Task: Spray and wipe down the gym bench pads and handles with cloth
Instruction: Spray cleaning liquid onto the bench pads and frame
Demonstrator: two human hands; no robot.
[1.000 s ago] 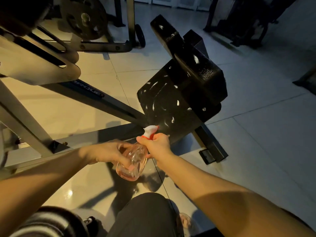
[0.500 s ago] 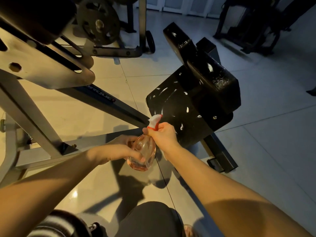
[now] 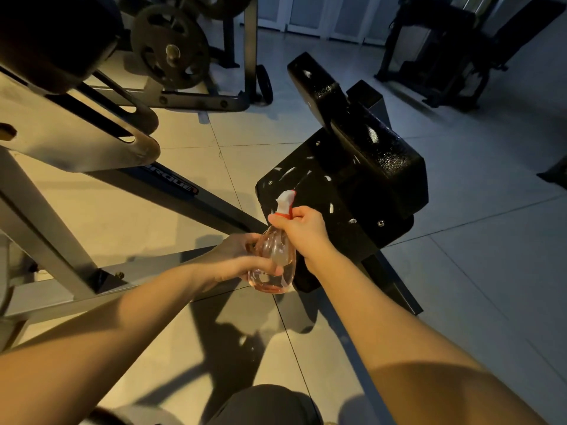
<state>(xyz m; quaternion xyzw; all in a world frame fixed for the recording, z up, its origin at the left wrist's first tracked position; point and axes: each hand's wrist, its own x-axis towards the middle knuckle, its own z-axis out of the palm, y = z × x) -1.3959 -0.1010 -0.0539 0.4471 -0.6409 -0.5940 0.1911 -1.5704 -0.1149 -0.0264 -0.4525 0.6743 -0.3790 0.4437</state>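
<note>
A pale glossy tiled floor (image 3: 460, 286) fills most of the view, lit warm on the left and bluish on the right. Over its left side stands a grey painted steel frame (image 3: 40, 228) of square tube and flat plate with a slotted, rounded end. One slanting beam carries a dark label (image 3: 171, 180) with white capitals seen upside down. They look like "ROGUE", but the first part is hidden behind the plate.

At centre right is the black bench pad (image 3: 386, 167), a blocky wedge in pebbled vinyl speckled with fine droplets. Its long axis runs from the near right away to the upper left. Below it a flat black panel (image 3: 310, 194) faces the camera, marked with short white streaks (image 3: 331, 207) and small bright screws (image 3: 380, 223).

A dark round weight plate (image 3: 147, 56) with cut-outs hangs at the upper left.

Both bare forearms reach in from the bottom edge. The left hand (image 3: 239, 259) cups the belly of the spray bottle (image 3: 276, 246), fingers and thumb wrapped round it. The right hand (image 3: 303, 230) clasps the neck just under the spray head (image 3: 285, 199).

The bottle is clear, rounded plastic with pinkish liquid, a red collar and a white head. It is held upright in front of the panel's lower left corner, base toward the person and nozzle aimed away at the panel.
</note>
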